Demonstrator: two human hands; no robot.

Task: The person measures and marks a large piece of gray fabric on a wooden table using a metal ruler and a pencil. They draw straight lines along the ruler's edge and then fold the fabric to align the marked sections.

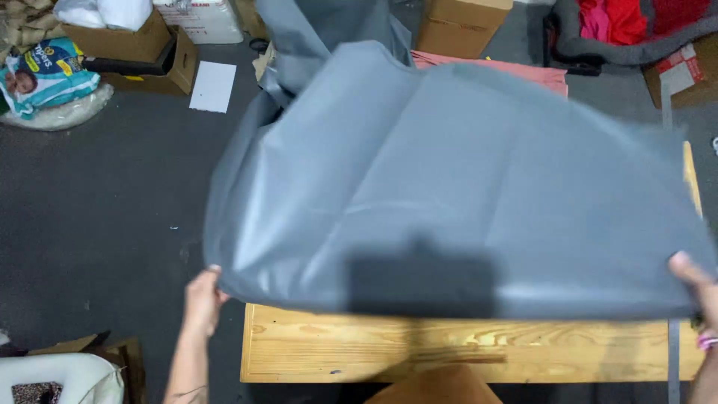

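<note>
A large grey plastic sheet or bag [449,179] is spread in the air over a light wooden table [449,348]. My left hand [202,299] grips its near left corner, just off the table's left edge. My right hand [695,284] pinches the near right corner at the frame's right side. The sheet billows upward and hides most of the tabletop. Its far end rises toward the top of the view. A pink sheet [516,71] peeks out behind it.
Dark floor lies to the left. Cardboard boxes [142,45] and a white paper [213,86] sit at the back left, with a printed pack [45,71] beside them. Another box [460,26] and a grey seat with red cloth [628,26] stand at the back right.
</note>
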